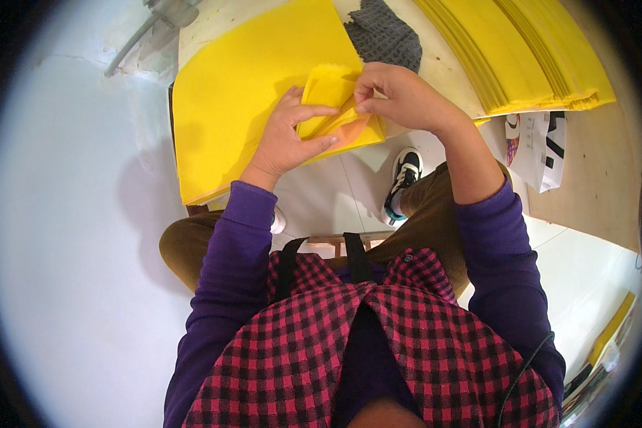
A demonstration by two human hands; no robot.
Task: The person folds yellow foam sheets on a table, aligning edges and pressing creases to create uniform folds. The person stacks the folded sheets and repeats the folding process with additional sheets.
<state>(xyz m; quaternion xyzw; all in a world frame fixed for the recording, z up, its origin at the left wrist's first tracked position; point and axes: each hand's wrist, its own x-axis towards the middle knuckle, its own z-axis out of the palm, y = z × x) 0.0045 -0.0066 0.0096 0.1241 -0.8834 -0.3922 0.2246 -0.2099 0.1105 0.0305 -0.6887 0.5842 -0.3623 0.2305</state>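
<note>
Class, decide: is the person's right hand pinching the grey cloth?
No: the right hand pinches the folded yellow piece, while the grey cloth lies beyond that hand.

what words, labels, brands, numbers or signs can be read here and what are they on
White bag: bold black and multicoloured printing, only partly in sight; not copied out here.
Checked garment: one tiny mark, too small to read.
Folded yellow piece, large yellow sheet, yellow stacks: no writing visible.
</note>
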